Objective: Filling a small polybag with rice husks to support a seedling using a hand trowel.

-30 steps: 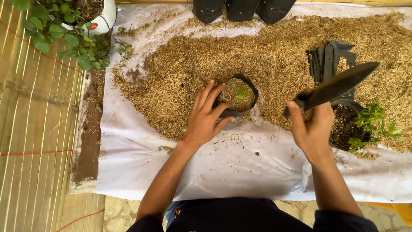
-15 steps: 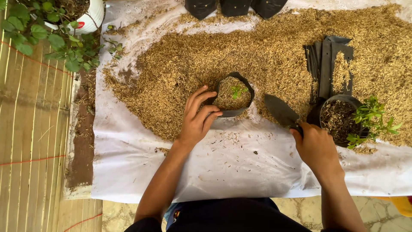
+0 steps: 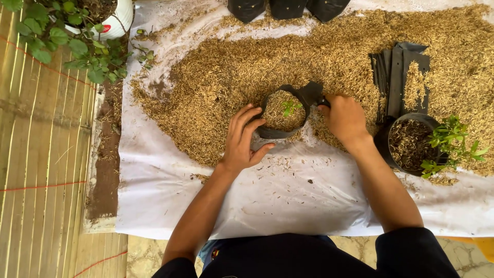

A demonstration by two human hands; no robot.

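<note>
Looking down from a head camera, two bare forearms reach over a white sheet [image 3: 267, 201] heaped with tan rice husk [image 3: 216, 87]. Between the hands sits a small black planting bag [image 3: 278, 135], filled with husk, with a tiny green seedling [image 3: 289, 107] poking from the middle. The left hand [image 3: 243, 140] curves around the bag's near-left side, fingers spread and lightly bent, fingertips touching its rim. The right hand [image 3: 343, 119] is closed into a loose fist at the bag's far-right edge, gripping a folded-up part of the rim; a dark tool may be in that fist too, but it is hidden by the knuckles, so I cannot tell.

To the right, just beside the right wrist, stands a second black bag [image 3: 406, 144] of dark soil with a leafy green plant [image 3: 450, 141] leaning out. Behind it lies a stack of flat, empty black bags [image 3: 401, 72], partly dusted with husk. Three more black shapes [image 3: 288, 7] are cut off by the top edge. At top left, a white pot [image 3: 121, 18] with trailing green leaves is also cropped. Slatted bamboo matting [image 3: 41, 154] runs down the left side.
</note>
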